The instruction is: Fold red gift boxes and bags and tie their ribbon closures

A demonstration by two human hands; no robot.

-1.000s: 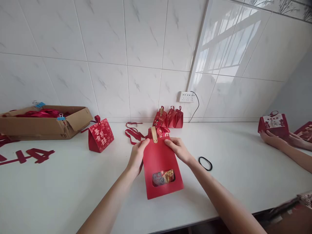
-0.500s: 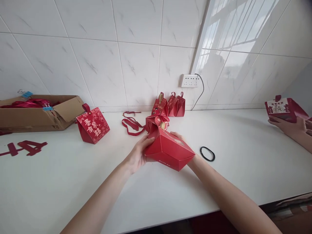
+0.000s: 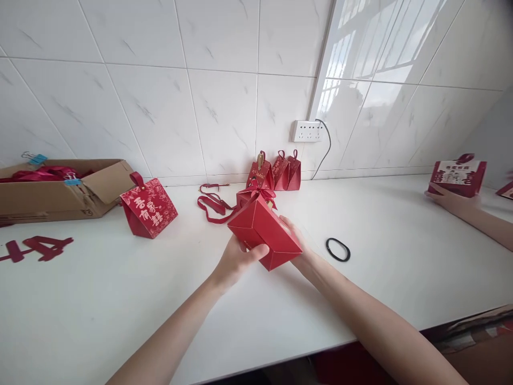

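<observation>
Both my hands hold a red paper gift box (image 3: 266, 230) tilted above the white table, its creased underside facing me. My left hand (image 3: 236, 262) grips the near left side, thumb lying across the bottom. On the right side, my right hand (image 3: 298, 243) wraps round the box, its fingers mostly hidden behind it. Just beyond stands a red box with a ribbon bow (image 3: 256, 193), partly covered by the held one. To the left, a patterned red gift box (image 3: 149, 207) with gold characters and a loop handle sits on the table.
Several small red boxes (image 3: 280, 174) stand by the tiled wall, near a red ribbon (image 3: 214, 206). A cardboard carton (image 3: 52, 200) with ribbons is at left, more ribbon (image 3: 40, 248) before it. A black ring (image 3: 337, 249) lies at right; another person's hand (image 3: 449, 200) holds a box (image 3: 457, 179).
The held box has turned and shifted slightly left, and my left thumb has moved onto its underside. At right, the other person's box has come upright.
</observation>
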